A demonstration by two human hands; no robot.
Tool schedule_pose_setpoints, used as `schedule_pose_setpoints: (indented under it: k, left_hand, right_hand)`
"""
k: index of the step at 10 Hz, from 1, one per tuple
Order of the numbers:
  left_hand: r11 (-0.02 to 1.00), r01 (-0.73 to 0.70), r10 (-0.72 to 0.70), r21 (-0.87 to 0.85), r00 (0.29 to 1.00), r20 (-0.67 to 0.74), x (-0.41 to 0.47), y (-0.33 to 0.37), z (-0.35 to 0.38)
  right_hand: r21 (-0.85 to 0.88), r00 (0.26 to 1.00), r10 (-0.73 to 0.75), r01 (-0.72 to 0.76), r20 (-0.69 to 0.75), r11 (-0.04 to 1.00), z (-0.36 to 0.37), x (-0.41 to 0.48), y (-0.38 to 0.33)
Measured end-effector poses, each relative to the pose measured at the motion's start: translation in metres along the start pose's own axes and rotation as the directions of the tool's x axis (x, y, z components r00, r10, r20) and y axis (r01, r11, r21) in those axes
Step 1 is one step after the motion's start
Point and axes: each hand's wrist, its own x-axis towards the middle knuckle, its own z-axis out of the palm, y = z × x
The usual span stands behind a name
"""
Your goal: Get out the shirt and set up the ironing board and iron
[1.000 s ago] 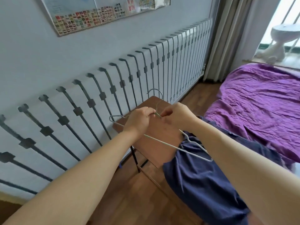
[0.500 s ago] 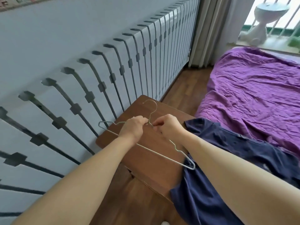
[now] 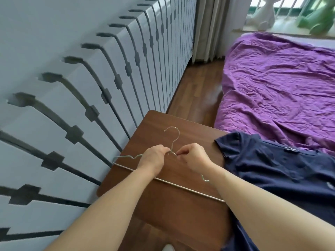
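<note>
A bare wire hanger (image 3: 174,134) lies low over a small brown wooden table (image 3: 181,205). My left hand (image 3: 154,157) pinches the hanger just left of its neck. My right hand (image 3: 194,156) pinches it just right of the neck. The hook points away from me. A dark blue shirt (image 3: 272,174) is spread over the table's right side and hangs off its front edge, touching the bed. No ironing board or iron is in view.
A white radiator cover with dark slots (image 3: 108,91) runs along the wall on the left. A bed with a purple sheet (image 3: 282,91) fills the right. Wooden floor (image 3: 199,87) shows between them, and a curtain (image 3: 210,28) hangs at the far end.
Both hands have lowered the hanger from above the table down to just over its top. My view has tilted downward and closer to the table.
</note>
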Motion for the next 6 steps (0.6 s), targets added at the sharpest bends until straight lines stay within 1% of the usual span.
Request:
schedule_pose_setpoints:
  k: [1,2,4,5,6]
  left_hand:
    - [1.000,-0.014,0.014,-0.025,1.000,0.021,0.018,-0.004,0.008]
    - [0.999,0.020,-0.018,-0.033,0.998,0.056,0.030,-0.007,0.015]
    - [0.996,0.052,-0.042,-0.068,0.990,0.138,0.037,-0.014,0.016]
    - [0.994,-0.006,0.015,-0.105,0.996,0.084,0.036,-0.007,-0.002]
    - [0.986,-0.113,0.113,-0.121,0.994,0.000,0.037,0.011,-0.029]
  right_hand:
    - [0.008,0.998,0.046,-0.046,-0.038,0.999,0.002,0.012,0.008]
    - [0.007,0.994,0.097,-0.097,-0.043,0.995,0.004,0.022,0.015]
    - [0.049,0.983,0.185,-0.185,0.005,0.982,0.004,0.023,0.026]
    - [0.074,0.986,0.162,-0.159,-0.031,0.985,-0.005,0.016,0.016]
    - [0.097,0.980,0.112,-0.097,-0.162,0.991,-0.019,0.007,-0.004]
